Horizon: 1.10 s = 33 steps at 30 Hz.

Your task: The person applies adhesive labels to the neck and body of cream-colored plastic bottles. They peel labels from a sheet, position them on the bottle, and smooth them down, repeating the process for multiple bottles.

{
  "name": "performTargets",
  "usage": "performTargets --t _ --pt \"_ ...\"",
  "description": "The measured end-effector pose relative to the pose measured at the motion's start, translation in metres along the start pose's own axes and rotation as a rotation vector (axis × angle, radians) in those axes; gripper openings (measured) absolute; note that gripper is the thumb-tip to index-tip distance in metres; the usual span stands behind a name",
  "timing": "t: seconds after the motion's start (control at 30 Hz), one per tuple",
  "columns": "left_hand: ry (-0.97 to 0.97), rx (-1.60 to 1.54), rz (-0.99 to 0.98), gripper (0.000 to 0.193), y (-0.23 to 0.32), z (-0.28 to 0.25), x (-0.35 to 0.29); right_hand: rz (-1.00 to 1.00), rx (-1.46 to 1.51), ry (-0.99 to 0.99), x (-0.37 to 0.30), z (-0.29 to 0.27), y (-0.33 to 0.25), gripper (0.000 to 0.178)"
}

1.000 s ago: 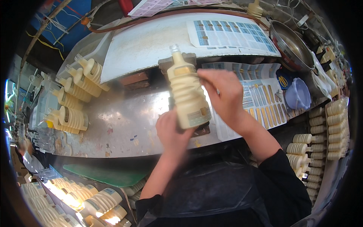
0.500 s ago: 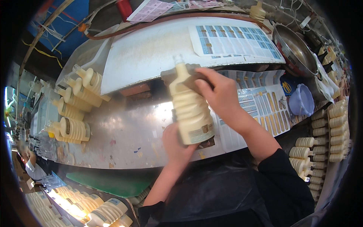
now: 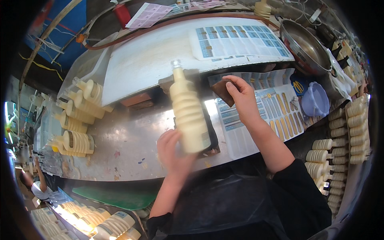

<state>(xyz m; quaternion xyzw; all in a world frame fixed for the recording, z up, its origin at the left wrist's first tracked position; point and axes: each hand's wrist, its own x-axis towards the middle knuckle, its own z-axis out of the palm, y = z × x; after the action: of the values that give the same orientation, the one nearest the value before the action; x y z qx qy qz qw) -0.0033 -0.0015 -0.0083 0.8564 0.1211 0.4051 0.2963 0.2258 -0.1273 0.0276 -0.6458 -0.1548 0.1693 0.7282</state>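
Observation:
A cream ribbed bottle [image 3: 188,106] with a clear neck lies in the middle of the bench, its neck pointing away from me. Beneath its neck end shows a dark rest [image 3: 167,84]. My left hand [image 3: 174,151] is closed against the lower left side of the bottle, near its base; motion blurs the fingers. To the right of the bottle, and apart from it, my right hand [image 3: 245,98] pinches a flat brown scraper [image 3: 224,93] between thumb and fingers. Beside and below that hand lie sheets of blue and gold labels [image 3: 276,106].
More cream bottles [image 3: 82,110] lie at the bench's left. A white board [image 3: 148,52] at the back bears another label sheet [image 3: 244,42]. A lilac bucket [image 3: 315,102] and a wide metal pan [image 3: 306,46] stand at the right. Stacked bottles [image 3: 320,156] line the lower right.
The scraper in my right hand has come off the bottle and moved right. The bottle has turned, carrying its label toward the right side. My left hand has shifted up along its left side.

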Motion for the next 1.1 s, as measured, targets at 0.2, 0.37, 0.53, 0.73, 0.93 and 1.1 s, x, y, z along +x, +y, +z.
performTargets --t 0.2,0.37,0.53,0.73,0.93,1.1 --pt "-0.009 0.054 -0.150 0.076 0.021 0.019 0.008 0.224 -0.044 -0.283 -0.033 -0.012 -0.016 0.022" --pt "-0.004 0.076 -0.006 0.074 0.016 0.026 0.005 0.080 -0.209 -0.319 -0.056 -0.035 -0.016 0.030" --pt "-0.087 0.264 0.118 0.073 0.022 0.011 0.013 -0.010 -0.522 -0.219 -0.072 -0.085 -0.003 0.028" --pt "-0.188 0.292 0.057 0.070 0.033 0.005 0.010 -0.296 -0.986 -0.019 -0.128 -0.138 0.004 0.018" --pt "-0.111 0.271 0.267 0.045 0.057 0.012 0.010 -0.556 -1.179 -0.053 -0.178 -0.163 0.028 0.021" --pt "-0.196 0.125 0.368 0.032 0.073 0.029 0.009 -0.482 -1.292 -0.052 -0.188 -0.164 0.038 0.030"
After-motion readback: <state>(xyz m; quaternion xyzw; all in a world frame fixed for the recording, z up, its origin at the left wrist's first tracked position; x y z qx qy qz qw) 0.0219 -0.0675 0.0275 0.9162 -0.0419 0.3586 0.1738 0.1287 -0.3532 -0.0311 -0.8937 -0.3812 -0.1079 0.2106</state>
